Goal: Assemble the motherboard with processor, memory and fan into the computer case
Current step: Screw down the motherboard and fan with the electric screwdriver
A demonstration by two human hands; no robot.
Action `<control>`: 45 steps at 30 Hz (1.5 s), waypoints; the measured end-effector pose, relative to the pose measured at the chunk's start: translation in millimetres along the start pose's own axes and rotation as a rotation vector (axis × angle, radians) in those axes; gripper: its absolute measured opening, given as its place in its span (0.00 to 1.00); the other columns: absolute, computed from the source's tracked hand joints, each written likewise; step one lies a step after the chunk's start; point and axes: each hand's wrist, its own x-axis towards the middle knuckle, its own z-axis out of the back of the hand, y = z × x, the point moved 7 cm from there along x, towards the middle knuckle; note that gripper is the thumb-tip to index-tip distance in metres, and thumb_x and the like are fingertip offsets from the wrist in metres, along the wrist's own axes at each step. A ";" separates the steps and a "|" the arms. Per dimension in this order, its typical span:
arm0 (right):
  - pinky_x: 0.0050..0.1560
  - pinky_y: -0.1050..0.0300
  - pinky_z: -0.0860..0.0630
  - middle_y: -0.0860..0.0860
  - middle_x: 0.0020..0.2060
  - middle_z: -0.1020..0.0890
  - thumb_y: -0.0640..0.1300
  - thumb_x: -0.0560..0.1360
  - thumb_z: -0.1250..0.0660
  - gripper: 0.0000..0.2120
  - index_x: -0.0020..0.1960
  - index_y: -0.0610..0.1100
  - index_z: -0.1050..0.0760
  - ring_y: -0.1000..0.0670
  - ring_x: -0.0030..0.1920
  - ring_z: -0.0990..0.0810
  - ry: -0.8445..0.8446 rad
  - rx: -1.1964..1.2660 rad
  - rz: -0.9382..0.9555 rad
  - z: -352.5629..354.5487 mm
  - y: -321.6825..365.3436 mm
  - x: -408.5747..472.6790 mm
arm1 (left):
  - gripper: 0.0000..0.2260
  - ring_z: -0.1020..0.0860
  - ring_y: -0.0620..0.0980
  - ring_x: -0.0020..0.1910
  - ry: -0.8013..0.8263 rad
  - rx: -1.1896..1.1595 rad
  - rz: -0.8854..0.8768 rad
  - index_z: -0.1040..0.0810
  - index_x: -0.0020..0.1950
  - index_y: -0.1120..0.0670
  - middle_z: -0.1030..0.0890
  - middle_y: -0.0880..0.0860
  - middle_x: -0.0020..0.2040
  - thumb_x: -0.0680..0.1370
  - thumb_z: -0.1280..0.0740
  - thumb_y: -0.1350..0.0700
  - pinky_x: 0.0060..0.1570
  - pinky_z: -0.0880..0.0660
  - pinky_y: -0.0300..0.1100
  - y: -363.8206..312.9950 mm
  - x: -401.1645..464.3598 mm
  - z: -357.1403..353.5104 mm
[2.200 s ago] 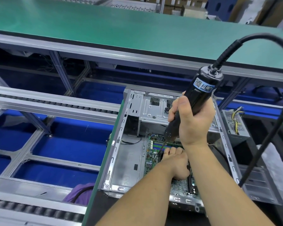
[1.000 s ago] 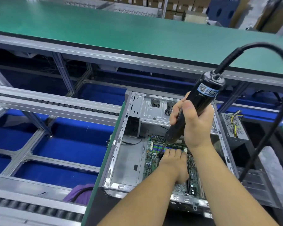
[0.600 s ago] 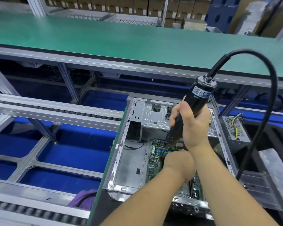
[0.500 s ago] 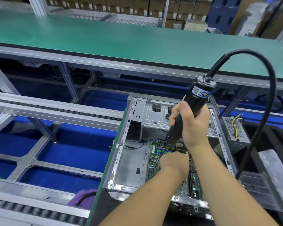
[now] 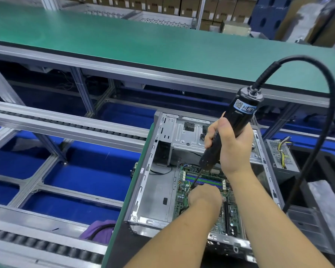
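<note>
An open grey computer case (image 5: pixel 143 182) lies on its side on the dark bench in front of me. A green motherboard (image 5: pixel 182 198) with purple memory slots (image 5: pixel 201 179) lies flat inside it. My right hand (image 5: pixel 232 147) grips a black electric screwdriver (image 5: pixel 238 117), tilted, with its thin bit pointing down-left onto the board. My left hand (image 5: pixel 204 197) sits on the board with its fingers curled right at the bit's tip. Whether those fingers pinch the bit or a screw is hidden. No processor or fan shows.
The screwdriver's thick black cable (image 5: pixel 329 132) arcs up and down to the right. A small power supply (image 5: pixel 280 157) with yellow wires stands right of the case. A roller conveyor (image 5: pixel 66 124) and blue floor lie left, a long green bench (image 5: pixel 143 41) behind, purple cloth (image 5: pixel 97 229) below.
My left hand went from lying flat on the board to curling its fingers at the bit's tip. The screwdriver stayed over the same spot, and my head tilted up slightly.
</note>
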 end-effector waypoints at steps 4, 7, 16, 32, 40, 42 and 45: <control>0.32 0.55 0.26 0.45 0.31 0.24 0.53 0.71 0.31 0.24 0.46 0.30 0.30 0.46 0.26 0.25 -0.001 0.013 -0.030 -4.8 -3.0 -0.3 | 0.21 0.22 0.59 0.48 0.038 -0.016 -0.012 0.24 0.53 0.60 0.21 0.57 0.49 0.78 0.34 0.41 0.48 0.22 0.51 1.3 2.7 -0.9; 0.32 0.54 0.27 0.41 0.31 0.25 0.53 0.70 0.31 0.24 0.46 0.31 0.30 0.46 0.26 0.25 0.021 0.004 -0.035 -10.9 -3.9 -2.0 | 0.17 0.23 0.57 0.45 -0.001 0.033 -0.045 0.25 0.49 0.58 0.23 0.56 0.45 0.79 0.34 0.43 0.44 0.24 0.48 3.6 4.2 -2.1; 0.33 0.54 0.28 0.50 0.28 0.23 0.51 0.71 0.32 0.01 0.40 0.56 0.23 0.45 0.26 0.26 0.041 0.041 0.040 -6.7 1.0 -7.4 | 0.15 0.24 0.56 0.41 -0.038 0.026 -0.082 0.21 0.50 0.58 0.22 0.54 0.43 0.78 0.36 0.46 0.44 0.24 0.47 -1.6 1.7 -1.6; 0.33 0.52 0.28 0.49 0.27 0.23 0.49 0.72 0.32 0.04 0.39 0.55 0.22 0.44 0.26 0.27 0.063 -0.035 0.087 -8.7 8.7 -14.8 | 0.13 0.22 0.57 0.46 -0.008 -0.002 -0.055 0.21 0.55 0.59 0.21 0.56 0.47 0.77 0.35 0.51 0.48 0.21 0.51 -2.1 -3.5 -1.2; 0.33 0.52 0.29 0.51 0.27 0.24 0.50 0.74 0.33 0.06 0.39 0.54 0.21 0.44 0.26 0.27 0.038 0.000 0.097 -6.2 5.0 -15.6 | 0.13 0.20 0.58 0.47 -0.016 -0.006 -0.057 0.21 0.55 0.60 0.19 0.56 0.49 0.77 0.36 0.52 0.49 0.21 0.51 -0.4 -6.2 0.0; 0.32 0.52 0.29 0.51 0.28 0.24 0.50 0.74 0.33 0.06 0.38 0.53 0.22 0.44 0.26 0.27 0.021 0.008 0.097 -3.5 4.5 -12.4 | 0.13 0.21 0.58 0.47 -0.012 -0.012 -0.054 0.21 0.55 0.60 0.19 0.56 0.50 0.77 0.36 0.51 0.49 0.21 0.50 -0.5 -4.9 -0.9; 0.32 0.52 0.29 0.50 0.27 0.24 0.50 0.75 0.34 0.07 0.38 0.53 0.22 0.44 0.25 0.27 0.038 -0.013 0.117 -6.0 3.2 -11.5 | 0.13 0.24 0.57 0.43 -0.027 -0.015 -0.059 0.21 0.54 0.60 0.19 0.56 0.49 0.77 0.36 0.52 0.48 0.22 0.50 -0.5 -3.9 -0.4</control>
